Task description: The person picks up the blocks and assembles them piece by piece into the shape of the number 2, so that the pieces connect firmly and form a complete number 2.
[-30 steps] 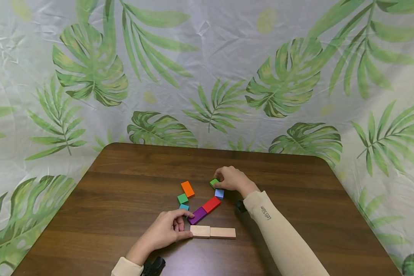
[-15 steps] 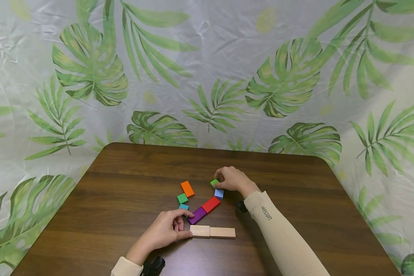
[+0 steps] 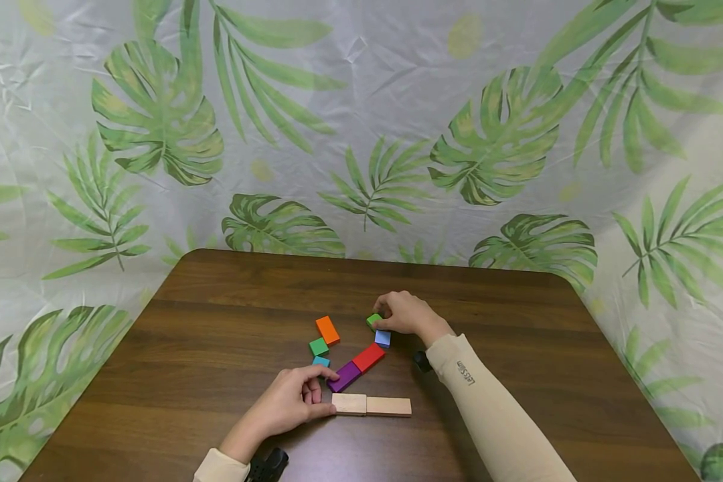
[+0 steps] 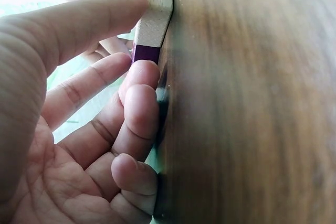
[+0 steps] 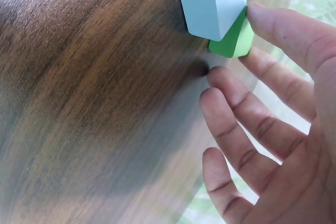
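My left hand [image 3: 295,398] reaches in from the lower left. Its thumb touches the left end of a plain wooden block [image 3: 349,404], and its index finger rests on a purple block [image 3: 344,377]; the other fingers are bent. In the left wrist view the thumb lies against the pale wood [image 4: 157,11], with purple [image 4: 145,53] behind it. My right hand [image 3: 406,312] pinches a light green block [image 3: 373,320] between thumb and index finger, the rest spread loosely. A light blue block [image 3: 383,339] stands just in front of the green one, overlapping it in the right wrist view.
A red block [image 3: 369,357] joins the purple block end to end. Another plain wooden block [image 3: 389,406] abuts the first one. Orange [image 3: 328,330], green [image 3: 318,347] and turquoise [image 3: 321,361] blocks form a line left of centre on the brown table [image 3: 229,301]. A leaf-print cloth [image 3: 361,120] hangs behind.
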Motion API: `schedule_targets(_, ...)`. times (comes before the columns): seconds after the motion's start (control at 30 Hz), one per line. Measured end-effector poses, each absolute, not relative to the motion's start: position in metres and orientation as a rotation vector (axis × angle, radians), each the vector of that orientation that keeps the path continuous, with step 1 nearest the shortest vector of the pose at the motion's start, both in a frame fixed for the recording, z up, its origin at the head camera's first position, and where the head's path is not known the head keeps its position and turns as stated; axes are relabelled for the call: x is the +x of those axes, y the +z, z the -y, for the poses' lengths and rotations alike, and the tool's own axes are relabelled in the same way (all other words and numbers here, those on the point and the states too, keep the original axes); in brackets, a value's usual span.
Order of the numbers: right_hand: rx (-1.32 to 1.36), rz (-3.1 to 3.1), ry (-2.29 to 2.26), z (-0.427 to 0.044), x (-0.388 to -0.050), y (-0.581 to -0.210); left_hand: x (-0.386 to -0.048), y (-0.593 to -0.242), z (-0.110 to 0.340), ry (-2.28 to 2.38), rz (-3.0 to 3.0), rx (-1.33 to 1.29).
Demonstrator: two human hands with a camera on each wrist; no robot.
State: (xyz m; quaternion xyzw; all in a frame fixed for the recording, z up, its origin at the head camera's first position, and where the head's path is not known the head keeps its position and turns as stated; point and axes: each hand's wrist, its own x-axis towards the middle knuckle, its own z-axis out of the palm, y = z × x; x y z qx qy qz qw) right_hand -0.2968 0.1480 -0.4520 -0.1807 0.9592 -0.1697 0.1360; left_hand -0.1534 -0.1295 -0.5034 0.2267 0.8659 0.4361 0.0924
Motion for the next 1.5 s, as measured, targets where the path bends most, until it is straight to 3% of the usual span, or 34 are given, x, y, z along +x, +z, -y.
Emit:
schedule_targets(1.1, -0.555, -2.770, -0.515, -0.148, -0.295, -0.449, -0.153, -0.503, 0.130, 1.285, -2.568, 0.668)
schedule_targets(1.5, -0.788, -2.780, -0.482, -0.112, -0.279, -0.437, -0.152, -0.500, 0.130, 1.309, -2.556, 0.703)
